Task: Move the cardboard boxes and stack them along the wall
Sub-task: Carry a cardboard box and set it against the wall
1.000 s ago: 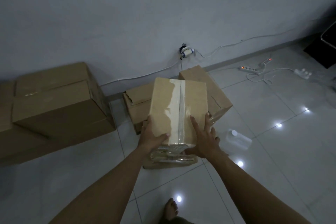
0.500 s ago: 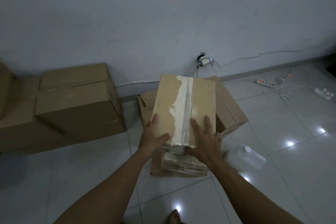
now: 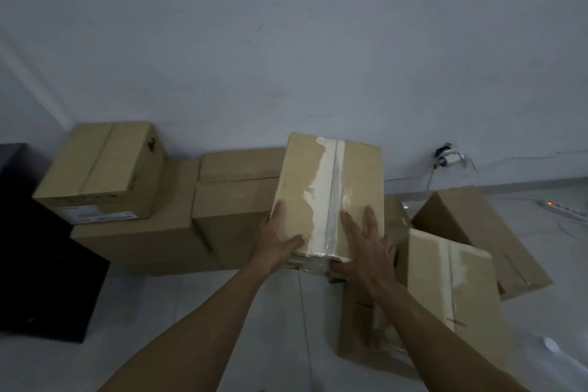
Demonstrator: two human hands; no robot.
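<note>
Taped cardboard box [image 3: 331, 188] hangs at centre, clear of the floor and close to the wall [image 3: 286, 41]. Your left hand [image 3: 276, 245] clamps its near left corner, thumb on top. Your right hand [image 3: 366, 251] lies flat on the lid, thumb hooked over the near edge. That shallow hold could let the far end dip and clip the stack [image 3: 235, 200] at 10 o'clock. Count: one black cabinet [image 3: 38, 264] at 9. Boxes number roughly seven: three in the stack, one held, three loose boxes [image 3: 451, 280] at 4.

Single head-worn wide view looks forward and down; close over the arms [image 3: 197, 325], facing the wall [image 3: 286, 41].
</note>
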